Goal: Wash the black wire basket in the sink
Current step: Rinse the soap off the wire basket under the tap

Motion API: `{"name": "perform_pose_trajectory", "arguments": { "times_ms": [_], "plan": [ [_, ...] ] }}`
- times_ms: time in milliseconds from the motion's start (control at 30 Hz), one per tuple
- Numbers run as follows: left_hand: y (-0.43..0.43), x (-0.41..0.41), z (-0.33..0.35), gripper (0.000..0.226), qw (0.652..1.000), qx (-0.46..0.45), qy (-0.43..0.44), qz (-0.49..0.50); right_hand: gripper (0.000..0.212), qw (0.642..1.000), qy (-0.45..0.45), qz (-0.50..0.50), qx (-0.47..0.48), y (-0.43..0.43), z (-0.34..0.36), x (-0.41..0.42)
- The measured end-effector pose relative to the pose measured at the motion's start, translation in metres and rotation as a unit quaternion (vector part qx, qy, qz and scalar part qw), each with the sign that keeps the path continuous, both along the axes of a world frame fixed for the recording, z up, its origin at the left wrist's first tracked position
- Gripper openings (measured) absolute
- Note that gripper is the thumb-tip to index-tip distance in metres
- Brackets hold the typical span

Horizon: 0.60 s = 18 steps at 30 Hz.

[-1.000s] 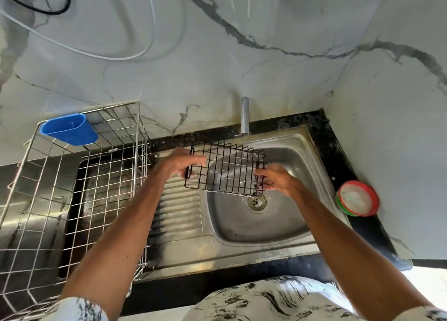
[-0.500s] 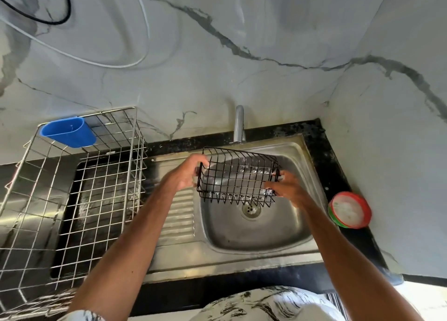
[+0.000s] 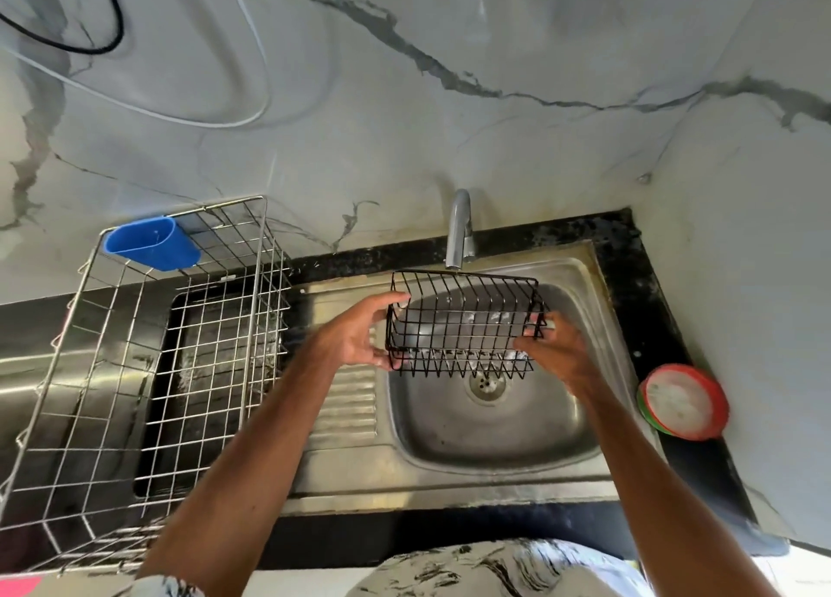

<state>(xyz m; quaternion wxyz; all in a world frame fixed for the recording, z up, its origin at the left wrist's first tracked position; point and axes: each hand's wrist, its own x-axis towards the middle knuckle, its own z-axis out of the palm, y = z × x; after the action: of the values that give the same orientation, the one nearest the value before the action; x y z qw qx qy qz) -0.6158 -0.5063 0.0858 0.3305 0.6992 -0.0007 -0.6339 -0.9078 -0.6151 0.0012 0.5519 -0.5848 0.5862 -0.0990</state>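
Observation:
The black wire basket (image 3: 463,322) hangs in the air over the steel sink bowl (image 3: 449,425), just below the spout of the tap (image 3: 457,232). Its open side faces up and toward me. My left hand (image 3: 359,335) grips its left end, thumb on the top rim and fingers under the bottom. On the other end, my right hand (image 3: 551,349) holds the wires with curled fingers. The drain (image 3: 486,384) shows below the basket. I cannot tell whether water runs from the tap.
A large silver wire dish rack (image 3: 148,362) with a blue plastic cup (image 3: 150,243) clipped to its back stands on the counter to the left. A red-rimmed round tub (image 3: 681,401) sits on the black counter at right. Marble walls close in behind and right.
Both hands turned the basket from a flat, bottom-toward-me pose to open side up and shifted it right, under the tap spout. The camera view also moved a little.

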Motion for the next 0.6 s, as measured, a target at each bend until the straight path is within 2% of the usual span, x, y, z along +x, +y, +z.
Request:
{"name": "perform_pose_trajectory", "arguments": {
  "times_ms": [100, 167, 200, 267, 300, 367, 433, 500, 533, 600],
  "plan": [
    [-0.007, -0.002, -0.004, 0.093, 0.998, 0.023, 0.000, -0.062, 0.075, 0.998, -0.005, -0.007, 0.066, -0.003, -0.008, 0.002],
    [-0.014, -0.005, -0.007, 0.086, 0.995, 0.045, -0.024, -0.091, 0.066, 0.994, 0.012, 0.033, 0.104, -0.002, -0.002, 0.002],
    [-0.018, -0.006, -0.008, 0.079, 0.992, 0.052, -0.038, -0.109, 0.068, 0.992, 0.029, 0.046, 0.115, -0.004, 0.000, 0.002],
    [-0.026, -0.007, -0.012, 0.072, 0.986, 0.054, -0.070, -0.143, 0.090, 0.992, 0.062, 0.080, 0.072, -0.010, 0.008, 0.003],
    [-0.031, -0.007, -0.015, 0.072, 0.982, 0.047, -0.094, -0.159, 0.092, 0.993, 0.069, 0.095, 0.024, -0.011, 0.016, 0.007],
    [-0.036, -0.007, -0.019, 0.070, 0.971, 0.033, -0.139, -0.190, 0.080, 0.989, 0.053, 0.114, -0.080, -0.006, 0.032, 0.028],
    [-0.040, -0.008, -0.021, 0.064, 0.966, 0.024, -0.163, -0.197, 0.070, 0.983, -0.001, 0.150, -0.104, 0.007, 0.048, 0.062],
    [-0.043, -0.007, -0.024, 0.069, 0.966, 0.025, -0.168, -0.196, 0.064, 0.971, -0.062, 0.207, -0.103, 0.019, 0.053, 0.096],
    [-0.046, -0.006, -0.026, 0.071, 0.965, 0.029, -0.171, -0.195, 0.064, 0.965, -0.072, 0.224, -0.117, 0.021, 0.047, 0.110],
    [-0.049, -0.002, -0.028, 0.061, 0.967, 0.034, -0.176, -0.179, 0.063, 0.952, -0.058, 0.250, -0.165, 0.025, 0.039, 0.126]
  ]
}}
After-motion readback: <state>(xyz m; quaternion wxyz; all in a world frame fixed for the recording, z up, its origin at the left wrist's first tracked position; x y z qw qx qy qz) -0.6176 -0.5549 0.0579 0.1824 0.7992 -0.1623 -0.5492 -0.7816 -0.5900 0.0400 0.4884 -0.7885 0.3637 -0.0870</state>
